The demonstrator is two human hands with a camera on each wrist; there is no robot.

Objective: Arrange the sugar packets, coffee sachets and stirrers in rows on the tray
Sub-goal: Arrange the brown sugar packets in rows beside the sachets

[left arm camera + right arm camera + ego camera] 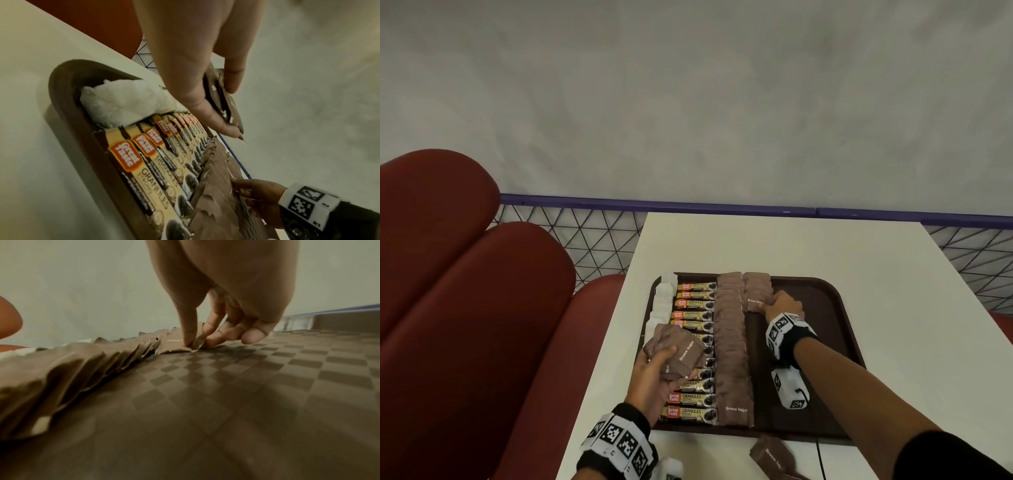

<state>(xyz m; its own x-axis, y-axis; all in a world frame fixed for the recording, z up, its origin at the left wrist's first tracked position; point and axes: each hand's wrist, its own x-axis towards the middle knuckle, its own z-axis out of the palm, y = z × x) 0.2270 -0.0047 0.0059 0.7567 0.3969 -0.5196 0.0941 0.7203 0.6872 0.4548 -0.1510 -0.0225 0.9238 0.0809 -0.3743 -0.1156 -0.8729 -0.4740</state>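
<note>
A dark brown tray on the white table holds a column of white packets, a column of coffee sachets and a full column of brown sugar packets. A second, short sugar column starts at the tray's far edge. My left hand grips a stack of brown sugar packets above the tray's left side. My right hand pinches the nearest packet of the short column between thumb and fingers, pressing it onto the tray floor.
Loose brown sugar packets lie on the table in front of the tray. Red padded seating stands left of the table; a mesh barrier with a purple rail runs behind. The tray's right half is bare.
</note>
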